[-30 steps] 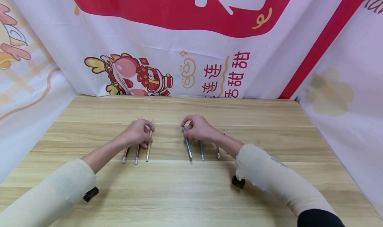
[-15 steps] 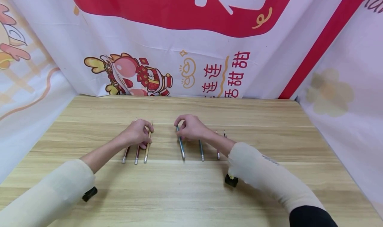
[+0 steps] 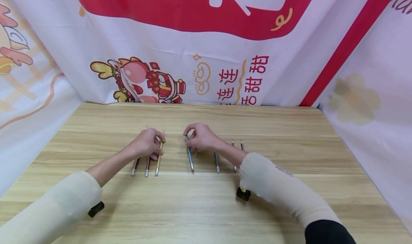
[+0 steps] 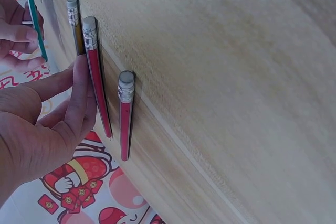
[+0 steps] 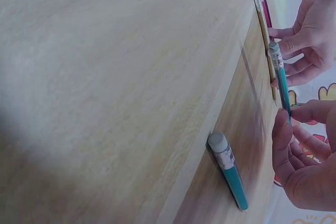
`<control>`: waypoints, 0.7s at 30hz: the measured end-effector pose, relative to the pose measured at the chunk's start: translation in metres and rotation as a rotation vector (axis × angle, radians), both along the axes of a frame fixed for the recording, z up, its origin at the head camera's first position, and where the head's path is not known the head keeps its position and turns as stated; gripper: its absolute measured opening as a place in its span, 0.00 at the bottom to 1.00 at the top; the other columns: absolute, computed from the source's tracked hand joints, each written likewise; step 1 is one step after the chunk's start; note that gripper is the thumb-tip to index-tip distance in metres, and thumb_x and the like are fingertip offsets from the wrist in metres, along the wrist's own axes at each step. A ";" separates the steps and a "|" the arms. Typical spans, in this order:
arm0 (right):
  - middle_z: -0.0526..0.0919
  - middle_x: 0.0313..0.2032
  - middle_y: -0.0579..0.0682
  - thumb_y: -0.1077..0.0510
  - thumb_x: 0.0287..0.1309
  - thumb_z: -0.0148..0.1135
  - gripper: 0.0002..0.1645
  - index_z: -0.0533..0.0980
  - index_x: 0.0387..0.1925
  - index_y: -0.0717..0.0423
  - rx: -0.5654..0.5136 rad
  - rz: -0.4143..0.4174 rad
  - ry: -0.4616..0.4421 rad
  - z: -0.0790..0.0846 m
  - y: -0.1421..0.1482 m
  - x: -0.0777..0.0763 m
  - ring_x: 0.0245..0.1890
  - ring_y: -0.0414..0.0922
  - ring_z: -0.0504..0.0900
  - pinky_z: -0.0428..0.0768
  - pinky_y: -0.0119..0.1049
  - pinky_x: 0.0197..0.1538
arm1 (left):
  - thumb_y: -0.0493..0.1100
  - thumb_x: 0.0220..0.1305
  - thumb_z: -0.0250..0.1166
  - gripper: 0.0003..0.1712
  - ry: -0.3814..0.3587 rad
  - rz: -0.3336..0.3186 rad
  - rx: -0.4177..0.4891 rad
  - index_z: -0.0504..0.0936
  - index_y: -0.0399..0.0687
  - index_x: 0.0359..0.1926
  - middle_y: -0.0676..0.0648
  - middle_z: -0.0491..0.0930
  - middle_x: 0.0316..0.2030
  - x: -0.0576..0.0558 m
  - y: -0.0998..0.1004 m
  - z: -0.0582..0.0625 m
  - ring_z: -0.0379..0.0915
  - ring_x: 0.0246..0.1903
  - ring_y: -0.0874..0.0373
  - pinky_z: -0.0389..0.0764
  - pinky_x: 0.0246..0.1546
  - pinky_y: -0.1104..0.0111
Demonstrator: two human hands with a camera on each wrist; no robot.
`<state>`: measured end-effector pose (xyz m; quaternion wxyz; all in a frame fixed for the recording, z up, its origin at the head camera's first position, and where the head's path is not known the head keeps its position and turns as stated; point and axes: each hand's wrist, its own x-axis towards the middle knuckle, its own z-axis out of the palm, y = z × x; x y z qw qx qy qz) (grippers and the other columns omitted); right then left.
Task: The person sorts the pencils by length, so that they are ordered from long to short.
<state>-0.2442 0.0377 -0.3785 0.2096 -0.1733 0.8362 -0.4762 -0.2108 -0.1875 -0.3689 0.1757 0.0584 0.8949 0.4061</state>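
Observation:
My left hand (image 3: 146, 143) has curled fingers and thumb at a yellow pencil (image 3: 158, 164) lying on the table; its middle is partly covered by the fingers. Two dark red pencils (image 4: 94, 77) lie to its left, partly under that hand in the head view. Across a gap, my right hand (image 3: 202, 138) pinches a teal pencil (image 3: 190, 159) between thumb and fingers, eraser end towards me. In the right wrist view this pencil (image 5: 282, 80) appears slightly raised off the table. A second teal pencil (image 3: 217, 162) lies below the right forearm.
Right of the second teal pencil lie a red pencil (image 3: 235, 166), partly behind the forearm, and a black pencil (image 3: 242, 145). The wood-grain table (image 3: 193, 208) runs back to a printed cloth (image 3: 193, 40). Cloth also hangs along both sides.
My right hand has moved left with the teal pencil, away from the second teal one. The yellow pencil's eraser end has shifted slightly left and towards me; the left hand has hardly moved.

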 end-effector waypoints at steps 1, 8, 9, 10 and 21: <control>0.85 0.26 0.55 0.73 0.58 0.68 0.19 0.78 0.52 0.65 -0.003 -0.004 0.000 0.000 -0.001 0.000 0.20 0.47 0.82 0.81 0.31 0.18 | 0.20 0.55 0.71 0.19 -0.002 0.003 -0.001 0.78 0.22 0.49 0.42 0.74 0.26 0.000 0.000 0.000 0.78 0.17 0.59 0.91 0.23 0.64; 0.85 0.25 0.56 0.72 0.58 0.69 0.19 0.79 0.52 0.64 -0.007 -0.025 0.002 -0.004 -0.006 -0.004 0.19 0.47 0.82 0.84 0.34 0.19 | 0.20 0.56 0.71 0.19 0.002 0.005 -0.001 0.78 0.23 0.49 0.42 0.73 0.27 0.000 0.000 -0.002 0.78 0.17 0.59 0.91 0.23 0.64; 0.85 0.25 0.56 0.72 0.58 0.69 0.19 0.79 0.52 0.65 -0.009 -0.027 -0.002 -0.004 -0.008 -0.004 0.19 0.47 0.82 0.84 0.33 0.19 | 0.20 0.56 0.71 0.19 0.004 0.005 -0.002 0.79 0.23 0.49 0.42 0.73 0.27 0.000 -0.001 -0.002 0.78 0.17 0.58 0.91 0.23 0.64; 0.85 0.25 0.56 0.72 0.58 0.69 0.19 0.79 0.52 0.65 -0.011 -0.030 -0.006 -0.004 -0.009 -0.004 0.19 0.47 0.82 0.83 0.33 0.18 | 0.20 0.56 0.71 0.19 0.006 0.003 -0.001 0.78 0.22 0.49 0.42 0.74 0.27 0.000 -0.001 -0.002 0.78 0.17 0.59 0.91 0.23 0.64; 0.86 0.23 0.55 0.72 0.58 0.70 0.18 0.80 0.50 0.63 0.002 -0.059 -0.029 -0.007 -0.023 -0.003 0.18 0.45 0.81 0.83 0.32 0.19 | 0.21 0.57 0.71 0.19 -0.007 0.008 0.011 0.78 0.23 0.49 0.41 0.74 0.28 0.000 0.000 -0.003 0.79 0.18 0.59 0.91 0.23 0.64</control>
